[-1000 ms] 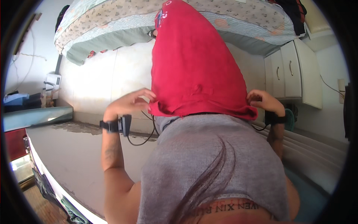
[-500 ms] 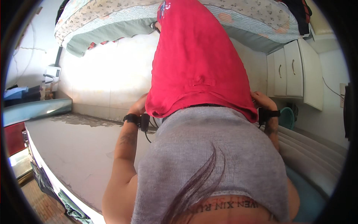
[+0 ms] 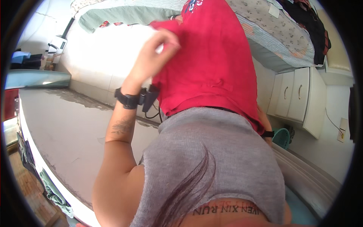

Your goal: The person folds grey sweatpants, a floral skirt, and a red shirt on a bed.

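A red drawstring garment [image 3: 211,56], shorts or a skirt, spreads from my waist over my lap and legs, with a small bow at the front. My left hand [image 3: 155,56] is raised above its left side. Thumb and forefinger close in a pinch where the cloth bulges out toward the left; blur softens the fingertips. Down at the garment's right edge, my right hand [image 3: 263,116] is mostly covered by the red cloth, so its fingers are hidden. A black band with a small box [image 3: 132,99] is strapped to my left wrist. I wear a grey knit top [image 3: 219,151].
Ahead stands a bed with a quilted patterned cover [image 3: 264,26]. On the right are a white cabinet [image 3: 298,94], a teal basket [image 3: 281,138] and a pale folded pad [image 3: 310,166]. At left lies a grey slab with chipped edges [image 3: 64,132].
My left hand has risen from beside my hip to over the garment, and the cloth there now bulges. My right hand has slipped further behind the red cloth. The view has shifted slightly.
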Demonstrator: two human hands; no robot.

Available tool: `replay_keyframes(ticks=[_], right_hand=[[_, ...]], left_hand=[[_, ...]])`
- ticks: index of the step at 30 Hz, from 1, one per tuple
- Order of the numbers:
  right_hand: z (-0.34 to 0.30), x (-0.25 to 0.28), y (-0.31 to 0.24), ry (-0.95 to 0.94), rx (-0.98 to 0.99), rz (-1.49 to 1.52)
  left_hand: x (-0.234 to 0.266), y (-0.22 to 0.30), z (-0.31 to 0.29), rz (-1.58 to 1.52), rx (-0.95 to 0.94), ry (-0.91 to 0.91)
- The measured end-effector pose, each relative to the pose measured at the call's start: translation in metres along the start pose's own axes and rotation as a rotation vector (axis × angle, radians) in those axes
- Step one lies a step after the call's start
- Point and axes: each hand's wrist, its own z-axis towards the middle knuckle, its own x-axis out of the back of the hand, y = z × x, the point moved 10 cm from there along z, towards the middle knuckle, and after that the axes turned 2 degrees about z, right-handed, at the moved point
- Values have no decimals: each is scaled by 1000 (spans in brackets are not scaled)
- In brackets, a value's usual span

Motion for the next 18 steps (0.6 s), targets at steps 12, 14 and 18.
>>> replay_keyframes(ticks=[12, 14, 18], right_hand=[[7, 53, 13, 236, 99, -64], [0, 61, 12, 219, 27, -91], [-37, 32, 7, -145, -262, -353]], left_hand=[[-67, -7, -34, 166, -98, -280], [-82, -22, -45, 256, -83, -411], [-90, -20, -48, 344, -93, -460]])
